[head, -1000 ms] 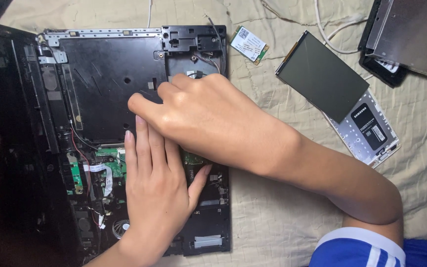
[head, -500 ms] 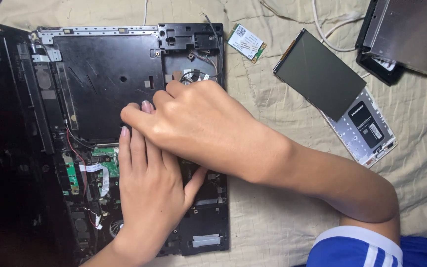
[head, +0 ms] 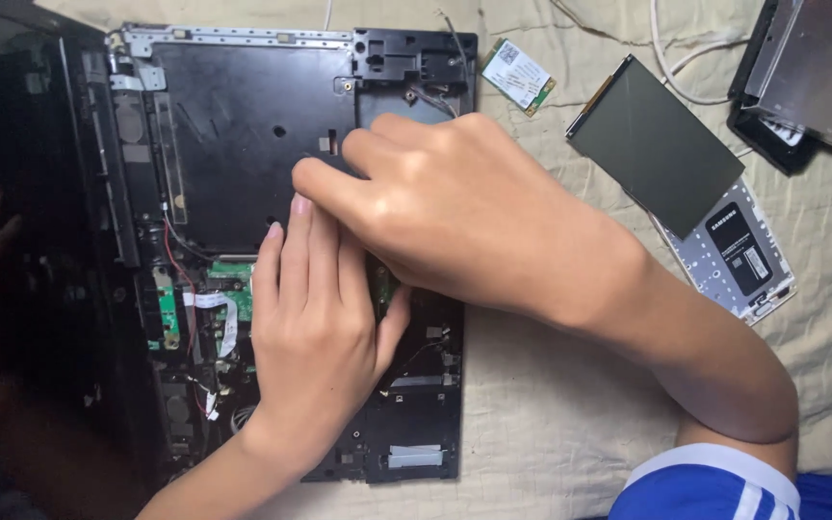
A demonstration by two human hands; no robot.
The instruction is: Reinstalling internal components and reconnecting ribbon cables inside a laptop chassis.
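While both of my hands sit on the opened black laptop chassis (head: 243, 125), what matters is how they stack: my left hand (head: 315, 318) lies flat, palm down, fingers straight and together, pointing away from me up the long axis of the chassis, over the green circuit board (head: 228, 289). My right hand (head: 455, 202) comes in from the right and crosses just above those fingertips, its fingers curled and pointing left toward the black flat inner plate (head: 233, 183); whether they pinch anything I cannot tell, as the knuckles hide the tips. That plate begins just beyond both sets of fingertips, up and to the left. The chassis rests on a beige quilted bedsheet (head: 541, 404), with a dark grey rectangular panel (head: 652, 144) well apart to the right.
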